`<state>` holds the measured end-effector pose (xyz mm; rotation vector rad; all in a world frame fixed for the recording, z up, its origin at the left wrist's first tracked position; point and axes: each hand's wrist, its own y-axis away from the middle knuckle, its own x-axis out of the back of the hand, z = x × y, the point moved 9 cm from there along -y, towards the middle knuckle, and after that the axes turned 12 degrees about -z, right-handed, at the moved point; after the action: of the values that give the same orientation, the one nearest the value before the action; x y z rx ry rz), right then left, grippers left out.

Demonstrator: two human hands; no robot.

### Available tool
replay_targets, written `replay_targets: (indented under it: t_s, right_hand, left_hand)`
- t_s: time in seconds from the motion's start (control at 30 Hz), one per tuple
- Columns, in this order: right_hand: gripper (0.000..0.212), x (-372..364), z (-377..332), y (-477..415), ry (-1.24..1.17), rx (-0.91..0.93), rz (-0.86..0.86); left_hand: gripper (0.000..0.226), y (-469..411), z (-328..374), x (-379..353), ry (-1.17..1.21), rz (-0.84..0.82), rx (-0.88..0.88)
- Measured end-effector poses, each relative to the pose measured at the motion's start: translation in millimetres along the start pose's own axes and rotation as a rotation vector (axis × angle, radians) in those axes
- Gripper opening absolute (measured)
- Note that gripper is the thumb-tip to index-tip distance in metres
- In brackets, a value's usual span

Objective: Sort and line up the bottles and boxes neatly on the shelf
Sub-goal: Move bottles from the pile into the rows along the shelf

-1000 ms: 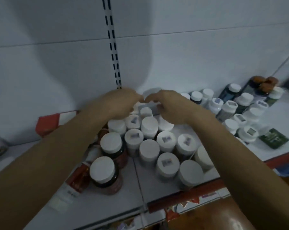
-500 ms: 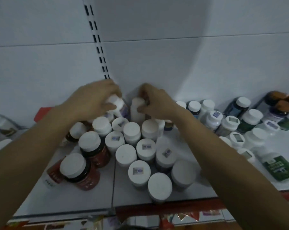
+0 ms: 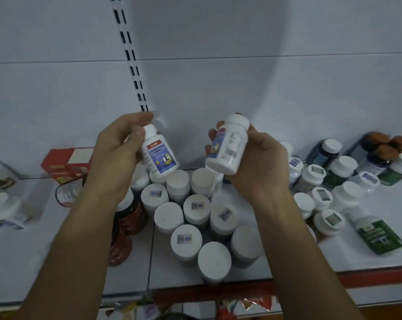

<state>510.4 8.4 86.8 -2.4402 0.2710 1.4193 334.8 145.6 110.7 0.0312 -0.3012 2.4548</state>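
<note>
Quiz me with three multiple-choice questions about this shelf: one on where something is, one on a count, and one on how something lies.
1. Where is the red box?
A. At the back of the shelf, left of the left hand
B. At the shelf's front edge
C. On top of the white caps

2. How many bottles are held up off the shelf?
A. None
B. One
C. Two

3. How does the green box lie?
A. Upright on end
B. Flat on the shelf
C. Held in a hand

Answers:
1 A: it sits far back, just left of that hand's wrist.
2 C: the left hand grips a blue-labelled bottle, and the right hand grips a white bottle.
3 B: it rests flat on the right, printed face up, with no hand near it.
</note>
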Motion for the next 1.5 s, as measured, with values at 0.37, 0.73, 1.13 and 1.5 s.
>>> replay_targets:
  t_s: [0.37,0.73,1.13,1.5]
  right_hand:
    - [0.04,21.0,-36.6,46.8,-0.113,0.152,0.144]
    - [0.024,25.2,-93.0,117.6,1.284,0.312,0.565]
    - [0.047,58.7,-65.7,95.4,2.172,-0.254,0.245]
    - [0.02,98.6,-211.4,121.8,1.962,0.02,0.544]
  left_hand:
    - [0.032,-37.3,1.5,-48.1,-0.573,-0.139,-0.132]
    - [0.029,-29.0,6.2,-83.7,-0.523,-0.163,-0.253]
    - [0.03,10.6,5.4,-187.9,-0.7,-0.651,-0.303]
    - [0.059,-6.0,-31.1,-218.4,-1.069,-0.888,-0.029]
